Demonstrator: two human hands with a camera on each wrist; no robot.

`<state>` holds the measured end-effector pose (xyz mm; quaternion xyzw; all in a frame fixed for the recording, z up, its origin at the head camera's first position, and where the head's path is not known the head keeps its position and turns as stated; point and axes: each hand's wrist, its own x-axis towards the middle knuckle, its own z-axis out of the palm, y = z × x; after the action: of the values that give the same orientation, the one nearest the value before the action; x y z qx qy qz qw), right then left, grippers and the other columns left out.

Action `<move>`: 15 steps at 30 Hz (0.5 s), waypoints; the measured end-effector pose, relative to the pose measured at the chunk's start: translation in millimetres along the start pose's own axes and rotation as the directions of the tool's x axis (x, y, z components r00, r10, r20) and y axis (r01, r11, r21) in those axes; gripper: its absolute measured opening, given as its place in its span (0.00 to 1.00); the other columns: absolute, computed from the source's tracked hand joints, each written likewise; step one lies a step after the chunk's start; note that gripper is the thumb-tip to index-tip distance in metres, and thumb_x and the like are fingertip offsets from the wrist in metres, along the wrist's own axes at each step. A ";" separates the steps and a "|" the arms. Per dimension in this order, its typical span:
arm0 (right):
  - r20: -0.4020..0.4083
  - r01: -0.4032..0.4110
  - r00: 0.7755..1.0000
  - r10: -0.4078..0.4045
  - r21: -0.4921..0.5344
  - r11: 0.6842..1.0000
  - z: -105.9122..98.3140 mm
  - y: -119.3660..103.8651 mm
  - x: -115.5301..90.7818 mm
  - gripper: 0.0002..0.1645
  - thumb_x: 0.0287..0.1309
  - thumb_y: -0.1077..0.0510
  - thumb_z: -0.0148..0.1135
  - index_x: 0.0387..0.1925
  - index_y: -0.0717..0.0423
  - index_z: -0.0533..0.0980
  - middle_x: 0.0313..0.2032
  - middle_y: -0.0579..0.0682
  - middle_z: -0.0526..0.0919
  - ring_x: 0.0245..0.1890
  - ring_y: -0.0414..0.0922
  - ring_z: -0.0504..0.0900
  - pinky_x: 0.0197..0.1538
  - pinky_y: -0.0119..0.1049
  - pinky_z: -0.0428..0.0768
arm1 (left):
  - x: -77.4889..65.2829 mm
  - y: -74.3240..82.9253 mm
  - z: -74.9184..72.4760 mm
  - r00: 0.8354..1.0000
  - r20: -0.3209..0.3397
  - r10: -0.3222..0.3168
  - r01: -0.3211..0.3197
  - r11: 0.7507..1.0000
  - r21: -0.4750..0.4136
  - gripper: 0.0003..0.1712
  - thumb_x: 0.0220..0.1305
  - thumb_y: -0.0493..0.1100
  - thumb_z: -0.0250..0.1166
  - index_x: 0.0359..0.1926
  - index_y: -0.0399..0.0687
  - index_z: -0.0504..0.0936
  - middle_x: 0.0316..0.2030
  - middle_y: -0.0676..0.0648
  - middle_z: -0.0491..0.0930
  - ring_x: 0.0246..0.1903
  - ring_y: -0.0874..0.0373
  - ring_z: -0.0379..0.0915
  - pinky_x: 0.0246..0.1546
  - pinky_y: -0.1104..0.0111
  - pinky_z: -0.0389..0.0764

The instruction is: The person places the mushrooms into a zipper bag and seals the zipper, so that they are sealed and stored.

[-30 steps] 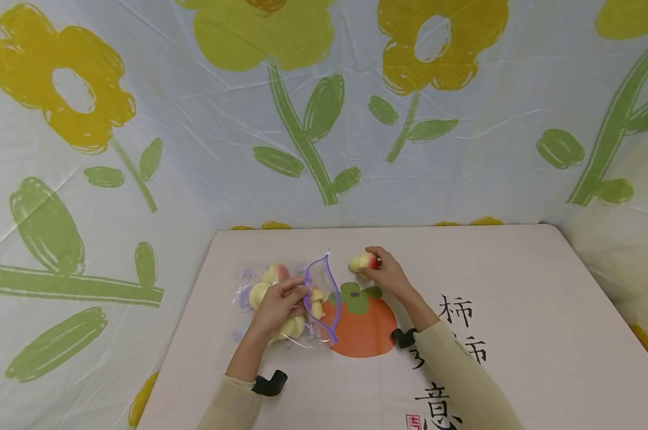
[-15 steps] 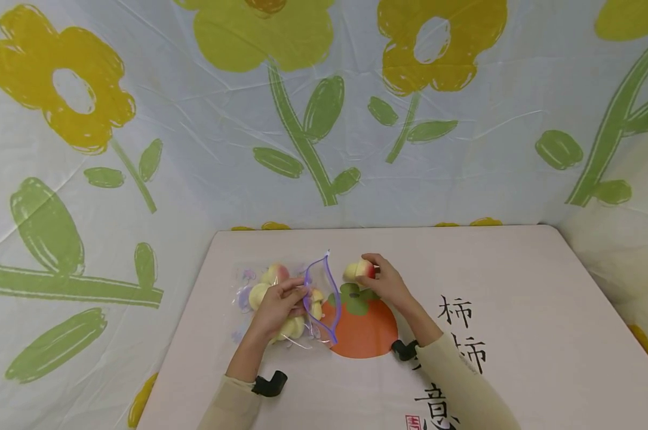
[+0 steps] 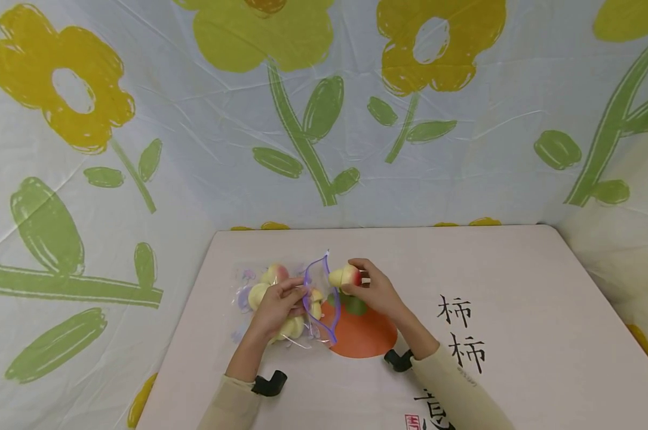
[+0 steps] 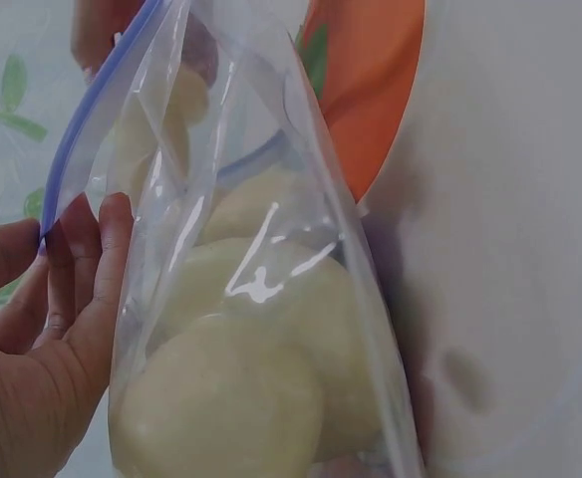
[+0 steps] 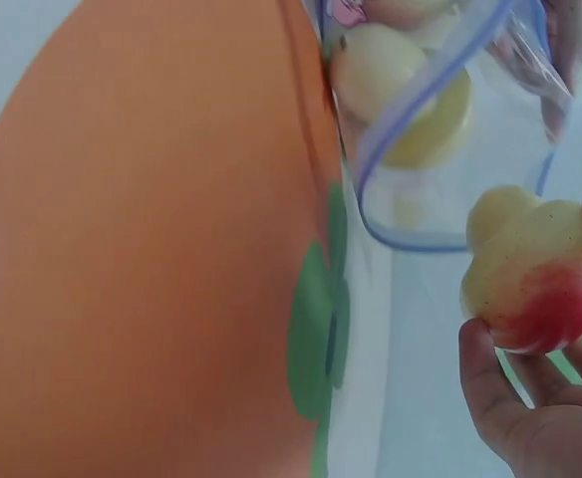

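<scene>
A clear zip bag [image 3: 243,322] with a purple rim [image 3: 332,285] lies on its side with its mouth gaping toward the right. Several pale yellow, fruit-like pieces [image 4: 221,398] are inside, one with a pink blush. My left hand [image 3: 278,304] pinches the bag's rim between thumb and fingers, as the left wrist view [image 4: 57,329] shows. My right hand [image 3: 374,292] grips a yellow pear [image 5: 535,269] with a red blush on its broad end. The pear's narrow end points at the bag mouth and, in the head view, overlaps the rim.
The table cover [image 3: 544,310] carries a printed orange persimmon [image 3: 364,334] and black characters [image 3: 466,352]. Flowered cloth [image 3: 237,137] hangs behind and beside the table. A black wrist mount [image 3: 270,383] sits on each arm.
My right hand has carried the pear leftward and slightly nearer, up to the bag mouth. The left hand and the bag have stayed in place.
</scene>
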<state>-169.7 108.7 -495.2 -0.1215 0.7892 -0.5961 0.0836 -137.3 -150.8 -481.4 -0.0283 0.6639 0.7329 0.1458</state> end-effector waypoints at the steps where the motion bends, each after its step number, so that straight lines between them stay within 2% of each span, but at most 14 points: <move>1: 0.010 0.000 1.000 0.000 0.002 1.000 3.1 -1.6 0.0 0.37 0.60 0.55 0.72 0.67 0.57 0.68 0.62 0.56 0.73 0.51 0.57 0.76 0.49 0.44 0.82 | -0.2 0.2 -0.1 1.000 0.000 0.001 -0.001 1.000 0.001 0.22 0.72 0.34 0.60 0.63 0.27 0.72 0.41 0.44 0.84 0.34 0.58 0.83 0.41 0.61 0.86; 10: 0.034 0.060 0.998 -0.059 -0.014 0.998 27.6 -11.7 1.6 0.35 0.59 0.59 0.72 0.65 0.62 0.69 0.59 0.58 0.74 0.52 0.56 0.77 0.52 0.47 0.82 | 1.2 -2.5 -0.9 1.000 0.011 0.002 -0.003 1.000 0.015 0.22 0.73 0.36 0.60 0.62 0.27 0.73 0.46 0.37 0.83 0.38 0.56 0.83 0.43 0.61 0.85; 15: 0.004 0.057 0.998 -0.057 -0.079 0.995 35.6 -5.2 5.8 0.33 0.57 0.57 0.74 0.63 0.57 0.72 0.54 0.58 0.71 0.50 0.54 0.76 0.49 0.44 0.81 | 0.6 -1.3 -0.5 1.000 0.021 0.004 -0.005 1.000 0.013 0.23 0.73 0.37 0.60 0.63 0.27 0.72 0.48 0.33 0.82 0.38 0.55 0.83 0.43 0.61 0.85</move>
<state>-164.8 72.8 -499.9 -0.1478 0.8083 -0.5665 0.0626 -137.6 -151.0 -482.8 -0.0183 0.6673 0.7290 0.1512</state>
